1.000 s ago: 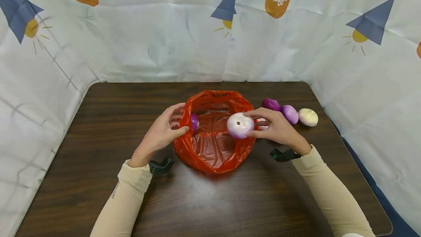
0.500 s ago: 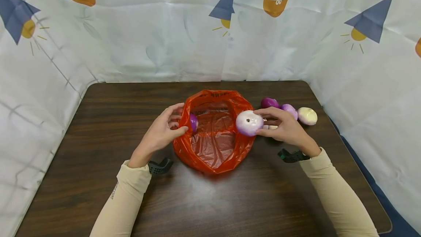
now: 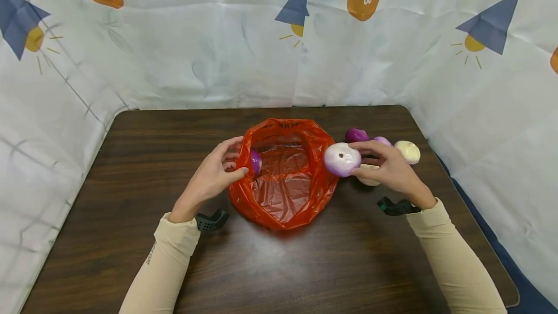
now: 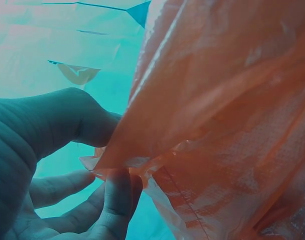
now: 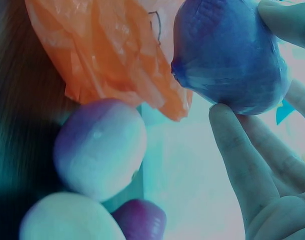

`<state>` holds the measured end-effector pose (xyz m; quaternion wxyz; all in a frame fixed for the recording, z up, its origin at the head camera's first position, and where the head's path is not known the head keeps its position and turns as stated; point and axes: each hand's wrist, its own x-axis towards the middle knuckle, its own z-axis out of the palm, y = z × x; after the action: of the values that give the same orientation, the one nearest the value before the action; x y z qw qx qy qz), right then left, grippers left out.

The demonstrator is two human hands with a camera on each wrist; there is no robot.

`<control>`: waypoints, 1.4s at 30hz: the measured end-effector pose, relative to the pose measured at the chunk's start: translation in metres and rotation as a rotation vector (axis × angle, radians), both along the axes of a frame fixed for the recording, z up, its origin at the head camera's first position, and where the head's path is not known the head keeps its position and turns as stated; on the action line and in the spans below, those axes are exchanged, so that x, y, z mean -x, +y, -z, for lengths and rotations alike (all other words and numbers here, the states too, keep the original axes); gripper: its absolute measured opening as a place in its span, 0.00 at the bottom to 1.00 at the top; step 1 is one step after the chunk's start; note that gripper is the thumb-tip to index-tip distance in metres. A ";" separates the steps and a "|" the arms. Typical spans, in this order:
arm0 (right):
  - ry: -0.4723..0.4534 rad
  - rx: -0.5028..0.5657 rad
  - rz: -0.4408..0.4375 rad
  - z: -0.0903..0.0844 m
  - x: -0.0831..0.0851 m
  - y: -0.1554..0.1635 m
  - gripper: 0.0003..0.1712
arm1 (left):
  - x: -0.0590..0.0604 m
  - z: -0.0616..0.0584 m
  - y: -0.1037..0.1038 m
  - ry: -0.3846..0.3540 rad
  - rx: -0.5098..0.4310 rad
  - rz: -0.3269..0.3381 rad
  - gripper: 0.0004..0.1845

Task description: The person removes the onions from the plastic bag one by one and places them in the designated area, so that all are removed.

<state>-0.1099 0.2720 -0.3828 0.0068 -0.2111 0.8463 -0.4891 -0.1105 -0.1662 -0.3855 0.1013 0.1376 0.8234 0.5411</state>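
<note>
Right now your right hand [image 3: 388,168] grips one white-and-purple onion [image 3: 342,159] just beside the red bag's [image 3: 283,193] right rim. Your left hand [image 3: 213,176] pinches its left rim, one purple onion [image 3: 256,161] inside. Four more onions [image 3: 407,151] lie behind your right hand.

1. The head view is bright and evenly lit from above; a soft pale sheen lies on the dark table [image 3: 266,251] in front of the red bag [image 3: 283,197]; shadows under the arms are faint.
2. Its edges bow outward, wide-lens style; the backdrop's corners stretch.
3. Both wrist views carry a strong teal cast; colours read false.
4. The left wrist view is close and soft; the right wrist view blurs the onions [image 5: 100,147]; its lower left corner falls dark.
</note>
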 end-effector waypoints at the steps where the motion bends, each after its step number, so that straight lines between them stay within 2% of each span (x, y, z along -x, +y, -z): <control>1: 0.001 0.001 0.006 0.000 -0.001 0.002 0.33 | 0.000 0.000 0.000 0.000 0.000 0.000 0.41; 19: -0.018 -0.079 0.165 -0.001 -0.013 0.034 0.32 | 0.000 0.000 0.000 0.003 0.004 0.005 0.41; 24: 0.017 -0.071 0.183 0.001 -0.018 0.045 0.34 | 0.001 0.001 0.000 -0.007 -0.002 0.009 0.41; 30: 0.005 -0.028 0.197 0.004 -0.021 0.056 0.34 | 0.001 0.001 0.001 -0.014 0.000 0.013 0.41; 38: -0.026 -0.089 0.247 0.006 -0.028 0.073 0.34 | 0.001 0.000 0.001 -0.025 -0.001 0.006 0.41; 42: -0.031 -0.087 0.254 0.007 -0.031 0.081 0.35 | 0.000 0.000 0.001 -0.022 0.000 0.004 0.41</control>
<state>-0.0792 0.3526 -0.3902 -0.0330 -0.0944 0.8863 -0.4523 -0.1108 -0.1652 -0.3856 0.1115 0.1336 0.8218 0.5425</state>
